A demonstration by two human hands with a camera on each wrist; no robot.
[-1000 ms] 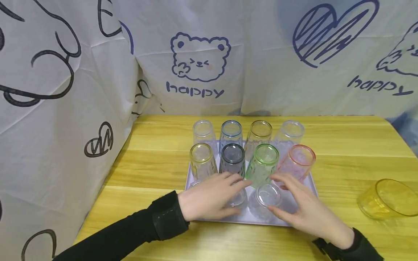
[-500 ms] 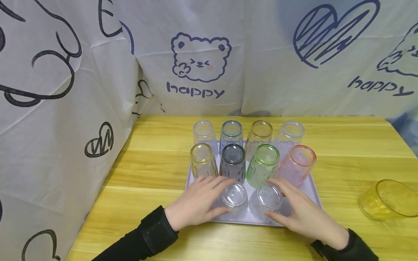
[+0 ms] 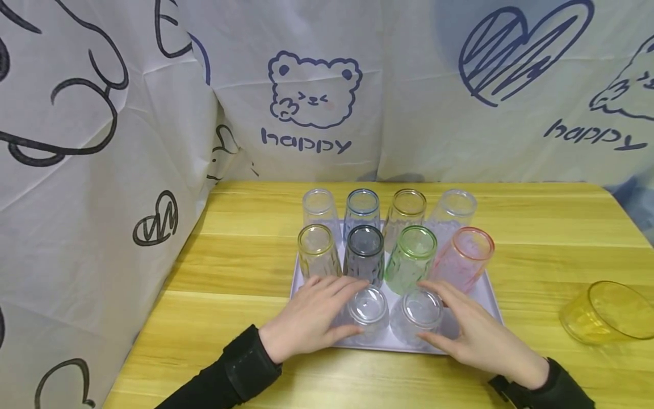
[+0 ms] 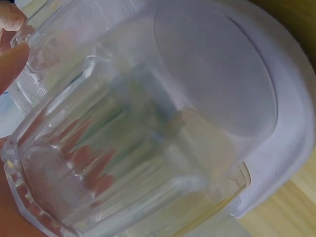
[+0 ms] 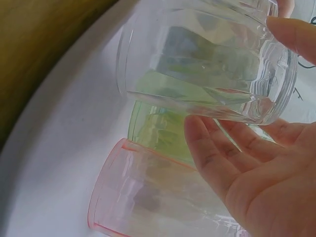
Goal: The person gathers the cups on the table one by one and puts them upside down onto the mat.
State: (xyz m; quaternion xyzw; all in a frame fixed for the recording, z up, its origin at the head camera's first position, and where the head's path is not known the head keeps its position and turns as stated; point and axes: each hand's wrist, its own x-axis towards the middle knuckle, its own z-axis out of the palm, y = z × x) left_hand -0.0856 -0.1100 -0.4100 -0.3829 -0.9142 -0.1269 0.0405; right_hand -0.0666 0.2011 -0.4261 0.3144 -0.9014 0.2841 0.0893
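Note:
Upside-down drinking glasses stand in rows on a white tray [image 3: 482, 296]. In the front row, my left hand [image 3: 309, 321] has its thumb and fingertips around a clear glass [image 3: 369, 307]. My right hand [image 3: 477, 335] holds another clear glass [image 3: 416, 318] beside it, thumb on the near side and fingers on the far side. Close to the left wrist camera stands a third clear glass [image 4: 113, 138], mostly hidden beneath that hand in the head view. Right behind the held pair are a dark grey glass [image 3: 364, 258] and a green glass [image 3: 409, 261].
A pink glass [image 3: 462, 261] and a pale yellow glass [image 3: 318, 255] flank the middle row. Several more, including a blue-rimmed glass [image 3: 361, 213], fill the back row. An amber glass [image 3: 587, 321] sits mouth up on the wooden table [image 3: 230, 250], right of the tray.
My left hand has drawn back to the left, uncovering the clear glass it now spans. The right hand shifted only slightly; over the last half second both are nearly still.

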